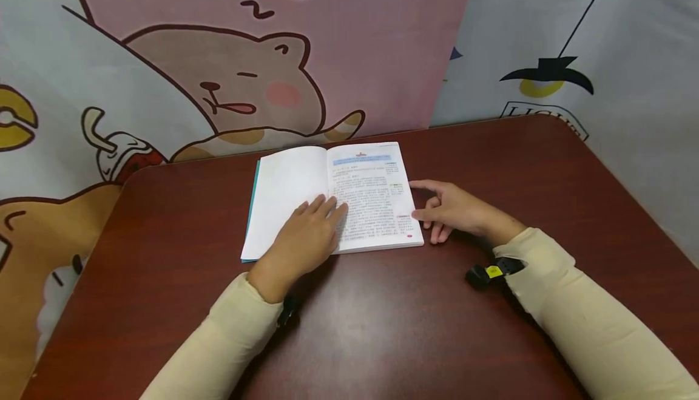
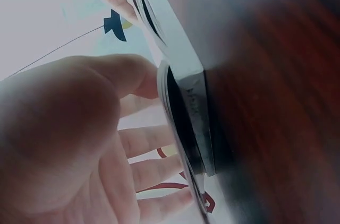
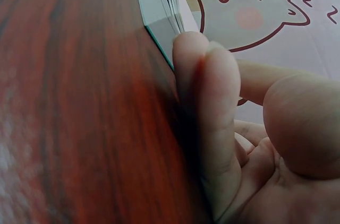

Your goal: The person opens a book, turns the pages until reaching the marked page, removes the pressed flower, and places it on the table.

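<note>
Left hand (image 1: 307, 239) on book (image 1: 364, 203) (teal-edged)

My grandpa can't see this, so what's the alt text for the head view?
An open book lies on a brown table, a person's left hand on its pages and right hand at its right edge. Behind is a backdrop with a sleeping cartoon animal.

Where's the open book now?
In the head view, the open book lies mid-frame, toward the far edge of the table, left fingers on its pages, right fingers at its right side.
</note>
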Tool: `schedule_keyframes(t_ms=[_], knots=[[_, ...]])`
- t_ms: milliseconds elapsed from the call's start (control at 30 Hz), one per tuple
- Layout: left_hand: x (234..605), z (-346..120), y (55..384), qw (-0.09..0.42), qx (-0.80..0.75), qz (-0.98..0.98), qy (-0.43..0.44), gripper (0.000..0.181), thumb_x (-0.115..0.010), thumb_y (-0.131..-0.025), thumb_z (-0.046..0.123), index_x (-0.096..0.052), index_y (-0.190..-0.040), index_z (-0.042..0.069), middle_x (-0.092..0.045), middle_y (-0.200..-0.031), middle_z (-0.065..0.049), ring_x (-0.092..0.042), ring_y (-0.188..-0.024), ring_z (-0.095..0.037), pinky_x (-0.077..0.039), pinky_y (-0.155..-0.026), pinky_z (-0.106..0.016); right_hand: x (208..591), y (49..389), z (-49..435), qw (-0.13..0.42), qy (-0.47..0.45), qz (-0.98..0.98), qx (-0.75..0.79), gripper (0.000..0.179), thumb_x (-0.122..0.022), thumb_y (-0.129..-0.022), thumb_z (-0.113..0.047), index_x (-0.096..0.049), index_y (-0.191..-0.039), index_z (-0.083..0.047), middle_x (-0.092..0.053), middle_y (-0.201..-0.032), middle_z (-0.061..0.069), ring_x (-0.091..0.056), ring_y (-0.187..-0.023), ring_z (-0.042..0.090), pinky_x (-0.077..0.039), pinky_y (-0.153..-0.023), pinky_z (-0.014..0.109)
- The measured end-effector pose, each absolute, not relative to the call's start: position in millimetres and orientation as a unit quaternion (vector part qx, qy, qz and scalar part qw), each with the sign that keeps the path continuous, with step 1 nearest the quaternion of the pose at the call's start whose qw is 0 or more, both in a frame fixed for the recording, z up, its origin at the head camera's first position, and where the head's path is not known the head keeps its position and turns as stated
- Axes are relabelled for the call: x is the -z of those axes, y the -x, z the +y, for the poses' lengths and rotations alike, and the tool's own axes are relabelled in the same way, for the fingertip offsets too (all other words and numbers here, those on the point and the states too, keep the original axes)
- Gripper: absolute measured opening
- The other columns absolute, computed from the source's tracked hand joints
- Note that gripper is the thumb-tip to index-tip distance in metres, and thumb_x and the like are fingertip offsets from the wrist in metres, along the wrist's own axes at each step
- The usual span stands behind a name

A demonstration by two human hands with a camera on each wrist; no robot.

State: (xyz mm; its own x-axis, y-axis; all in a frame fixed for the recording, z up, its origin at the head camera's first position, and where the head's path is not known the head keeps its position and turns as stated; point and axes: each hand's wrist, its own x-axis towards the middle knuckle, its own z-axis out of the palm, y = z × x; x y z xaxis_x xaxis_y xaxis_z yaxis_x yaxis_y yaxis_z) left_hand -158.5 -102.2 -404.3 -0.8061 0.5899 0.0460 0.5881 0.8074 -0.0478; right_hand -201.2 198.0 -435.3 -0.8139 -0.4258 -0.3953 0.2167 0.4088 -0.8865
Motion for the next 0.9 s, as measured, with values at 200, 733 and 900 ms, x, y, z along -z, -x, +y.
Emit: schedule_keyframes(t_ms=[200,733,900], knots=[[403.5,-99.2,158.7,0.009,-0.013,-0.951,0.309,0.049,-0.053,-0.089,0.026,-0.044,-0.138,0.023,-0.047,-0.138,-0.011,-0.043,-0.129,-0.033,-0.037,-0.099,-0.054,435.0,201.5,198.9,0.302,0.068,0.783,0.540,0.076,-0.068,-0.083,-0.023,-0.024,-0.145,-0.023,-0.056,-0.074,0.017,-0.064,-0.052,0.030,-0.053,-0.051,0.046],[404.7,-98.4,153.3,-0.053,0.020,-0.954,0.294,0.064,-0.054,-0.082,0.058,-0.036,-0.140,0.036,-0.034,-0.148,-0.007,-0.032,-0.136,-0.031,-0.028,-0.102,-0.062,434.4,201.1,195.4,0.303,0.067,0.782,0.541,0.074,-0.066,-0.084,-0.021,-0.024,-0.144,-0.023,-0.056,-0.073,0.018,-0.064,-0.052,0.031,-0.053,-0.051,0.047],[404.9,-96.4,155.2,-0.038,0.013,-0.952,0.302,0.064,-0.055,-0.082,0.057,-0.038,-0.139,0.035,-0.036,-0.147,-0.007,-0.034,-0.135,-0.031,-0.029,-0.101,-0.062,432.7,200.6,196.9,0.300,0.057,0.782,0.544,0.071,-0.064,-0.086,-0.022,-0.024,-0.144,-0.024,-0.056,-0.073,0.017,-0.064,-0.052,0.031,-0.053,-0.051,0.047]])
